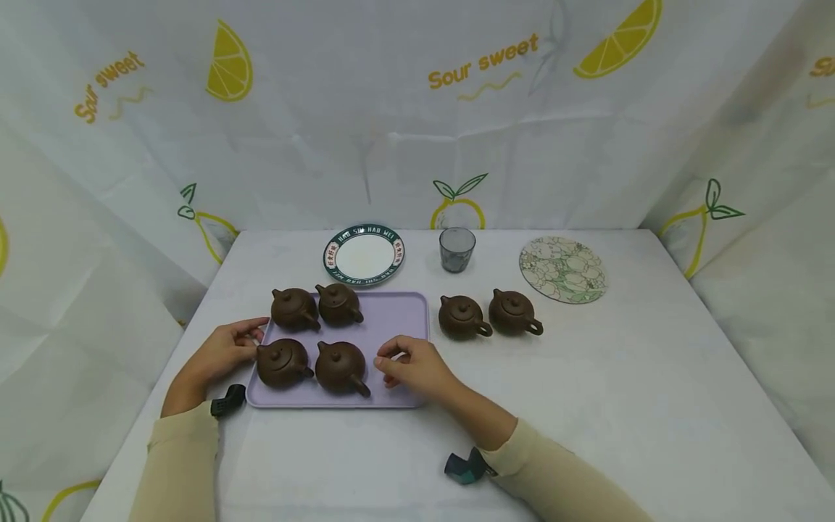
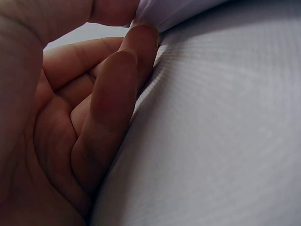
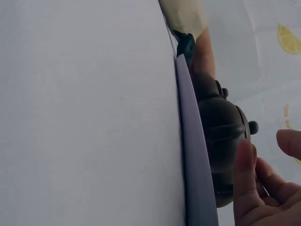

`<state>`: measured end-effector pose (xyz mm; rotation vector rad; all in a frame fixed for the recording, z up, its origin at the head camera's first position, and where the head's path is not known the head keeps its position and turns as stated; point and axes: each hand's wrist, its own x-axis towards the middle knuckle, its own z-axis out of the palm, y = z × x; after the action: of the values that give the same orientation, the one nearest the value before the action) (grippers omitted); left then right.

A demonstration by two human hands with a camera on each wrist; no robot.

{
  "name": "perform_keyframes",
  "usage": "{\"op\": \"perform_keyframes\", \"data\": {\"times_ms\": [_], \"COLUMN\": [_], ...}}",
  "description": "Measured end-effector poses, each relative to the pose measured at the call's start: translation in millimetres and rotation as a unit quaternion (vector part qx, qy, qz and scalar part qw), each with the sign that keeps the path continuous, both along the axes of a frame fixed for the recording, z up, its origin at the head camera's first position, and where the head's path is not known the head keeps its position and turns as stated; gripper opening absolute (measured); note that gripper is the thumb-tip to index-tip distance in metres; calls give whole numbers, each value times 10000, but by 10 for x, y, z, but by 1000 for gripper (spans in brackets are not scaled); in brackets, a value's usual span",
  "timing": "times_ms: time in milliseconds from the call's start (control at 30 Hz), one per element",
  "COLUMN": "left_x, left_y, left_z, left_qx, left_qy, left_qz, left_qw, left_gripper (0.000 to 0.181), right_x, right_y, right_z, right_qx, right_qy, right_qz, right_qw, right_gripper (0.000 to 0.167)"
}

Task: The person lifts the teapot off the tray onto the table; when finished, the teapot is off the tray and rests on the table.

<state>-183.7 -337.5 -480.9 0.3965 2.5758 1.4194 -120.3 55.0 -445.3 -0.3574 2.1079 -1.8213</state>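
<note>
White counter (image 1: pixel 626 420), lemon-print cloth (image 1: pixel 365 94) behind. Left hand (image 1: pixel 225 353): fingers bent at left rim of lilac tray (image 1: pixel 396 312), grip unclear. Four brown teapots (image 1: pixel 339 367), on tray. Right hand (image 1: pixel 417 367): fingers slightly parted, empty, cropped in wrist view. Two further teapots (image 1: pixel 459 319), right of tray.

The head camera looks forward and down over the bench (image 1: pixel 620 406); both wrist cameras peer close past the hands (image 1: pixel 228 351) (image 1: pixel 420 368), the right one tipped sideways; all three catch the tray (image 1: pixel 398 315).

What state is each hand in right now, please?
Left hand: at the left edge of the lavender, rectangular, raised-rim tray; whether gripping cannot be told.
Right hand: open, holding nothing.
</note>
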Motion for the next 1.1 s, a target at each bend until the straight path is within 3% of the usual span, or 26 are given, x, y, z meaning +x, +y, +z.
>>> {"op": "perform_keyframes", "data": {"times_ms": [267, 667, 1100], "left_x": [-25, -11, 1], "left_y": [1, 7, 7], "left_z": [27, 9, 9], "left_qx": [-44, 68, -36], "left_qy": [-2, 45, 35], "left_qz": [-2, 7, 52], "left_qw": [10000, 10000, 10000], "left_gripper": [61, 61, 61], "right_x": [118, 158, 193], "right_y": [-216, -326, -161], "right_z": [-72, -142, -37], "right_qx": [452, 134, 739], "right_qy": [-63, -389, 18], "right_qz": [415, 423, 691], "right_qw": [9981, 9983, 9949], "right_gripper": [16, 11, 11]}}
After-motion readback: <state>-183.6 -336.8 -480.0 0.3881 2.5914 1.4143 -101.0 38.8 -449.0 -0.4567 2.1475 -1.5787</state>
